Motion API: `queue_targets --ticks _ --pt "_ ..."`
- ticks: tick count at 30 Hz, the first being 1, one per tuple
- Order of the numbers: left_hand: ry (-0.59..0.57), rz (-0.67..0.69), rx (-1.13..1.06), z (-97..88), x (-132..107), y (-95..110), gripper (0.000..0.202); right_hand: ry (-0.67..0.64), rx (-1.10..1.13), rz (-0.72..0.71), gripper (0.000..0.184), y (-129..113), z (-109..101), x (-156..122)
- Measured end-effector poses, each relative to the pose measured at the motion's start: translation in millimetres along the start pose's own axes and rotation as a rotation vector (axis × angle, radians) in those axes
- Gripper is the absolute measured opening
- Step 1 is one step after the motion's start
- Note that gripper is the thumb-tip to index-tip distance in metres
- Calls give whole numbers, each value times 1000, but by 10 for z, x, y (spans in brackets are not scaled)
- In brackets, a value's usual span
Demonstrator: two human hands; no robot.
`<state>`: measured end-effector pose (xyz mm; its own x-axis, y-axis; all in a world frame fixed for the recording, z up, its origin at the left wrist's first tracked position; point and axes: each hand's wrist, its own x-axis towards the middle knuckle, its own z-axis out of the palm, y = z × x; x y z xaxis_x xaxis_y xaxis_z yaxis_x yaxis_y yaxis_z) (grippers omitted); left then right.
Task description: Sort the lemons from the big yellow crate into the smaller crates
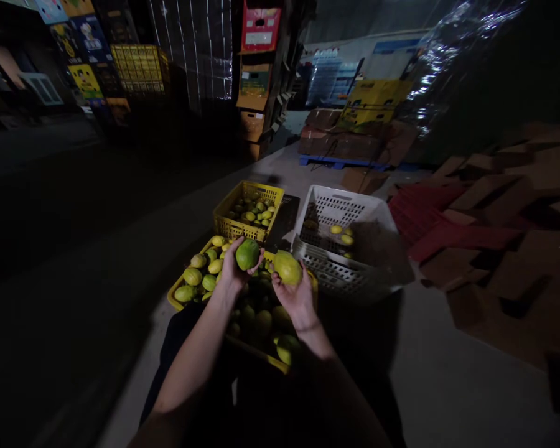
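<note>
My left hand (233,269) is closed round a green round fruit (247,254), held up above a yellow crate (180,296) full of several yellow-green fruits. Beside it, my right hand (295,292) grips a yellower fruit (287,267) over the same crate. Both fruits are raised side by side, a short gap between them. My forearms reach in from the bottom of the view.
A second yellow crate (224,219) with several fruits stands just beyond. A white plastic crate (354,208) holding a few fruits sits at right. Flattened cardboard (494,236) lies far right. Stacked boxes and a blue pallet stand at the back. The left side is dark.
</note>
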<state>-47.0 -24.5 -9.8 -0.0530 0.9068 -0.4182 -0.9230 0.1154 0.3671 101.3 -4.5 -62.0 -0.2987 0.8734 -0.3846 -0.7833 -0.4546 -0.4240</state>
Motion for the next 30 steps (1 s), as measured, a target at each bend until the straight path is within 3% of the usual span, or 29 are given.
queue_targets --ticks 7,12,18,23,30 --pt "-85 54 -27 -1 -47 -40 11 -43 6 10 14 -17 91 -155" --pt "-150 1 -83 -6 -100 -103 12 -67 16 6 17 1 68 -166" --pt "-89 -80 -120 34 -115 -296 11 -62 48 -90 15 18 4 -122" --pt "-80 -88 -163 37 -67 -430 13 -65 102 -171 24 22 -18 -105" --pt "46 -70 -144 37 -5 -441 22 -31 145 -180 17 -21 -26 -53"
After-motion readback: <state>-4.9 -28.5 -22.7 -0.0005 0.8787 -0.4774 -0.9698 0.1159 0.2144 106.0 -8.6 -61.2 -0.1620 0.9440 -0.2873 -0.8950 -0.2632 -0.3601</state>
